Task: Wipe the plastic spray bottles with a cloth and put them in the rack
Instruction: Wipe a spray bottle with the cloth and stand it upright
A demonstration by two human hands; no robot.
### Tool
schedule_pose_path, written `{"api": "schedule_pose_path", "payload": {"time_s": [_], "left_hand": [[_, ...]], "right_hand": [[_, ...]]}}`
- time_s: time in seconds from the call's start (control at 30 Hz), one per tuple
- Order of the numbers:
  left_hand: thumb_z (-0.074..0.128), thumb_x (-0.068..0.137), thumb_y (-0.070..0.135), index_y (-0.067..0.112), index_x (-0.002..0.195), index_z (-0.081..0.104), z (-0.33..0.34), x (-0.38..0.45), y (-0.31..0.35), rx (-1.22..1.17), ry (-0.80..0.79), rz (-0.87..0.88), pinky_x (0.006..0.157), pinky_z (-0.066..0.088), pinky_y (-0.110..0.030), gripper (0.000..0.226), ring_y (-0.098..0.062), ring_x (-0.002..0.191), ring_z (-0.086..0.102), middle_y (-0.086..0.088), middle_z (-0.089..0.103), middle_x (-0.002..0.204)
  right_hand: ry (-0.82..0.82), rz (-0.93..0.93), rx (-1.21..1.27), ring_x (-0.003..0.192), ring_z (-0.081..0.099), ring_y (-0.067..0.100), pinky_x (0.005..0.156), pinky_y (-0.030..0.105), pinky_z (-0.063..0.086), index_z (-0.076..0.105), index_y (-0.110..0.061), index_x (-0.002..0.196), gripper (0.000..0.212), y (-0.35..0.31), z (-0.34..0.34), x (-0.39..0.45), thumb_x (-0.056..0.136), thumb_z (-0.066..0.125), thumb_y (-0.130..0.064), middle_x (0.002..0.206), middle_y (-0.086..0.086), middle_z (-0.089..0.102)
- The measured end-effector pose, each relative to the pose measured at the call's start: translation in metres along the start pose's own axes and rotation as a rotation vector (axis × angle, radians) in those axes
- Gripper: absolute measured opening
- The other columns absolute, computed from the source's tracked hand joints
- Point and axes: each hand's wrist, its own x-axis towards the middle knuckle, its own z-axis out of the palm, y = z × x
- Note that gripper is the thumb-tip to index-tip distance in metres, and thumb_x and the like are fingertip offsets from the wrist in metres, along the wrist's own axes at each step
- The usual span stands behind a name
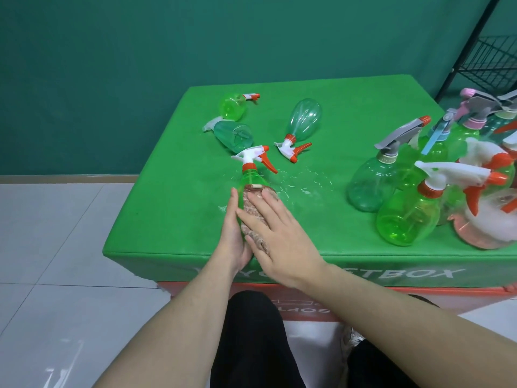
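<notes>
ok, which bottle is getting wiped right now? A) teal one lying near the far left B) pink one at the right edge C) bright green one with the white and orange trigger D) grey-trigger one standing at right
C: the left hand holds the bright green bottle while the right hand presses the cloth on it.

Three spray bottles (236,126) lay at the box's (349,130) far left, a cluster of bottles (436,177) stood right, a wire rack (492,63) behind them.
</notes>
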Motion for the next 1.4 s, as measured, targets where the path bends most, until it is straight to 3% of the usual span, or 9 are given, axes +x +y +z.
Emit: {"api": "schedule_pose_path", "payload": {"time_s": [0.17,0.47,0.57,0.63,0.8,0.97,1.07,1.2,1.4], "left_hand": [[0.054,0.080,0.074,-0.001,0.129,0.064,0.001,-0.001,0.000,0.019,0.028,-0.009,0.096,0.058,-0.042,0.091,-0.036,0.116,0.067,-0.025,0.067,0.127],[0.035,0.109,0.044,0.016,0.143,0.055,0.001,0.004,-0.004,-0.053,-0.003,0.104,0.110,0.044,-0.036,0.048,-0.020,0.133,0.057,-0.007,0.062,0.142],[0.034,0.111,0.039,0.021,0.141,0.057,0.000,0.003,-0.001,-0.069,-0.021,0.096,0.096,0.054,-0.034,0.042,-0.018,0.130,0.059,-0.004,0.063,0.141],[0.036,0.110,0.039,0.021,0.139,0.059,0.001,0.002,0.001,-0.061,-0.035,0.090,0.093,0.057,-0.040,0.041,-0.020,0.125,0.062,-0.006,0.066,0.136],[0.042,0.106,0.039,0.020,0.136,0.062,0.002,0.002,0.002,-0.047,-0.034,0.089,0.109,0.044,-0.050,0.041,-0.025,0.122,0.063,-0.010,0.067,0.134],[0.042,0.107,0.039,0.020,0.131,0.065,-0.002,0.001,0.001,-0.106,-0.005,0.091,0.093,0.055,-0.043,0.039,-0.022,0.118,0.068,-0.007,0.070,0.129],[0.040,0.107,0.041,0.018,0.126,0.068,-0.005,0.005,-0.002,-0.110,0.026,0.087,0.098,0.050,-0.037,0.041,-0.020,0.120,0.066,-0.006,0.071,0.127],[0.039,0.105,0.057,0.013,0.138,0.060,-0.003,0.006,-0.003,-0.046,0.029,0.080,0.104,0.048,-0.034,0.060,-0.021,0.127,0.062,-0.009,0.066,0.135],[0.038,0.089,0.077,0.007,0.120,0.070,-0.003,0.003,-0.003,0.023,-0.015,0.045,0.089,0.058,-0.034,0.084,-0.026,0.113,0.070,-0.015,0.072,0.120]], "right_hand": [[-0.022,0.007,-0.031,0.157,0.001,0.024,0.126,0.051,0.016,0.035,-0.023,0.157,0.057,0.001,0.003,-0.011,0.103,0.039,-0.036,0.169,0.007,0.018],[0.011,0.170,-0.018,0.155,0.017,0.027,0.124,0.050,0.019,0.041,-0.026,0.154,0.055,0.003,-0.008,0.043,0.100,0.036,-0.039,0.165,0.006,0.028],[-0.026,0.203,0.009,0.153,0.022,0.027,0.124,0.048,0.021,0.044,-0.026,0.152,0.057,0.005,-0.015,0.062,0.099,0.032,-0.041,0.165,0.005,0.031],[-0.041,0.255,0.077,0.153,0.021,0.025,0.125,0.046,0.020,0.043,-0.025,0.153,0.053,0.005,-0.019,0.072,0.102,0.037,-0.038,0.166,0.004,0.027],[-0.044,0.401,0.253,0.153,0.022,0.018,0.125,0.038,0.021,0.037,-0.026,0.156,0.050,0.006,-0.023,0.086,0.107,0.037,-0.039,0.169,-0.005,0.018],[-0.012,0.250,0.140,0.149,0.030,0.025,0.121,0.047,0.029,0.045,-0.017,0.152,0.052,0.005,-0.009,0.067,0.103,0.039,-0.035,0.162,0.007,0.035],[0.013,0.174,0.079,0.148,0.032,0.029,0.118,0.050,0.032,0.049,-0.015,0.149,0.053,0.003,-0.004,0.053,0.101,0.041,-0.034,0.157,0.010,0.042],[0.019,0.069,0.006,0.151,0.025,0.031,0.123,0.050,0.023,0.044,-0.013,0.152,0.055,0.003,-0.003,0.032,0.100,0.042,-0.032,0.158,0.012,0.039],[0.000,-0.031,-0.037,0.155,0.015,0.033,0.124,0.054,0.019,0.041,-0.013,0.154,0.057,-0.001,0.000,0.004,0.100,0.047,-0.030,0.163,0.011,0.032]]}}
